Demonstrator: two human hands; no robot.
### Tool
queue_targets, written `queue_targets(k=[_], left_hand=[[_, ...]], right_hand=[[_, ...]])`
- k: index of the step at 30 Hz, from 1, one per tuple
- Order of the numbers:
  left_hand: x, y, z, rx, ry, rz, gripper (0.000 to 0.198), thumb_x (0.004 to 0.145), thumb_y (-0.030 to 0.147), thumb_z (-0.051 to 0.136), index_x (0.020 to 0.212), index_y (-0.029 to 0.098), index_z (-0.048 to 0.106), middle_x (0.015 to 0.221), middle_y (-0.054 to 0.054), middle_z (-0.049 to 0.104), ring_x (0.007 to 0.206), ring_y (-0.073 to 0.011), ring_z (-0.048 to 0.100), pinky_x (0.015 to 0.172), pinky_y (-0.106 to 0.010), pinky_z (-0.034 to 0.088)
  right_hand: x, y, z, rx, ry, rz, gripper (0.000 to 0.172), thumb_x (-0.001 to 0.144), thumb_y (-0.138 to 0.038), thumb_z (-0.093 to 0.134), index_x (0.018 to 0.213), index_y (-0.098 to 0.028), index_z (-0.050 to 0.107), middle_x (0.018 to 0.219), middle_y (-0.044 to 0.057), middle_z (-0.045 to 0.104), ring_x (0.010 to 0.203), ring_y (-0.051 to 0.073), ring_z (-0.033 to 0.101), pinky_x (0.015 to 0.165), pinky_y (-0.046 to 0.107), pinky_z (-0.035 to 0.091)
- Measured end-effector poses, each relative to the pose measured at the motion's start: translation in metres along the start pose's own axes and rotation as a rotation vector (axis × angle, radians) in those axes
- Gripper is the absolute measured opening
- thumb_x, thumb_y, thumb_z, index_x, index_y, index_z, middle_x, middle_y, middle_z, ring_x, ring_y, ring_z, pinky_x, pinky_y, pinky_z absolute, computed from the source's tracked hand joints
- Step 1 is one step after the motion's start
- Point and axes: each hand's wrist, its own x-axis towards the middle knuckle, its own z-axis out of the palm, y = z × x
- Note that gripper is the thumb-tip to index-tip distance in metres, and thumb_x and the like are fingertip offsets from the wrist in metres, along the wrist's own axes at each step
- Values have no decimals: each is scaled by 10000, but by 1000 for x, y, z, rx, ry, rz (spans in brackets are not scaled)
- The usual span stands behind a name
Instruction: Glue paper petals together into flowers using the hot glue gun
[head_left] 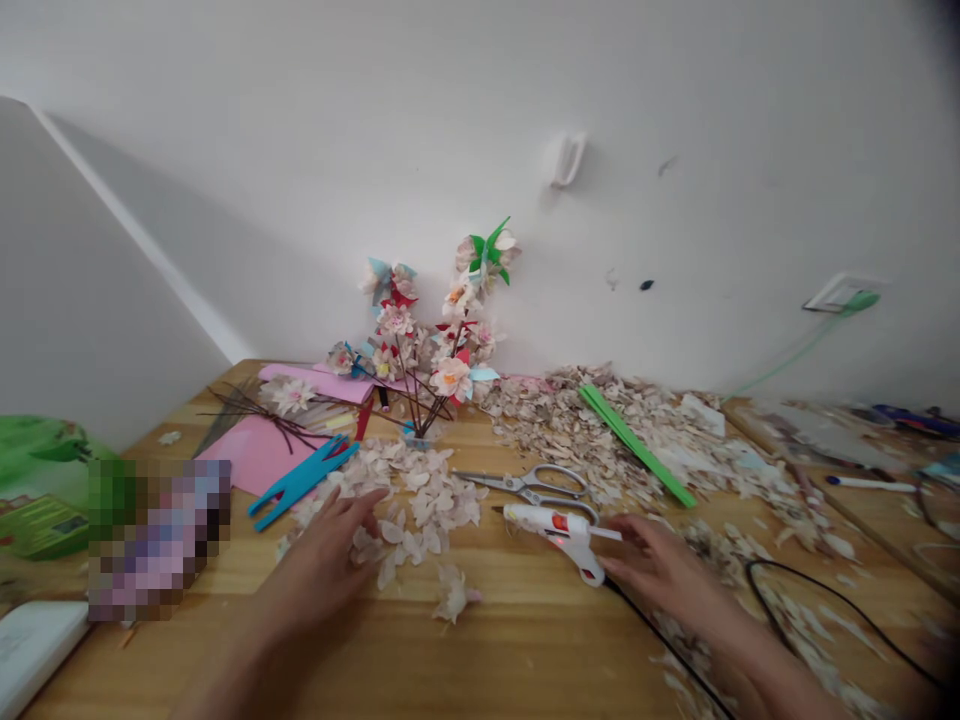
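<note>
My left hand [330,550] is low over a pile of loose pale petals [442,495], thumb and fingers apart; blur hides whether it touches them. My right hand [660,565] is spread beside the rear end of a white hot glue gun [559,530]. Its fingertips are close to the white glue stick [604,532] there; I cannot tell if they touch. The glue gun lies with its nozzle to the left and a red light showing. Silver scissors [525,485] lie just behind it. A single petal flower [454,593] rests on the table between my hands.
Handmade flowers [454,378] on dark stems stand in a small holder by the wall. Dried petals [630,440] cover the back right, under a green strip [637,447]. Blue strips [304,480] and pink paper [259,455] lie left. A black cord [667,645] runs front right.
</note>
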Motion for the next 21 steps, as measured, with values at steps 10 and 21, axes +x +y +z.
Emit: queue_targets(k=[10, 21], left_hand=[[1, -16, 0, 58, 35, -66, 621, 654, 35, 383, 1253, 195, 360, 897, -12, 652, 942, -201, 597, 1008, -471, 329], [1, -25, 14, 168, 155, -135, 685, 629, -1, 370, 1294, 162, 345, 1142, -78, 639, 1169, -239, 496, 1069, -543, 205]], right_hand=[[9, -33, 29, 94, -121, -57, 548, 679, -432, 635, 1138, -142, 565, 1144, 134, 629, 1018, 317, 590, 881, 408, 455], [16, -50, 54, 154, -66, 112, 389, 702, -491, 520, 815, -170, 710, 783, 81, 743, 725, 302, 670, 665, 376, 516]])
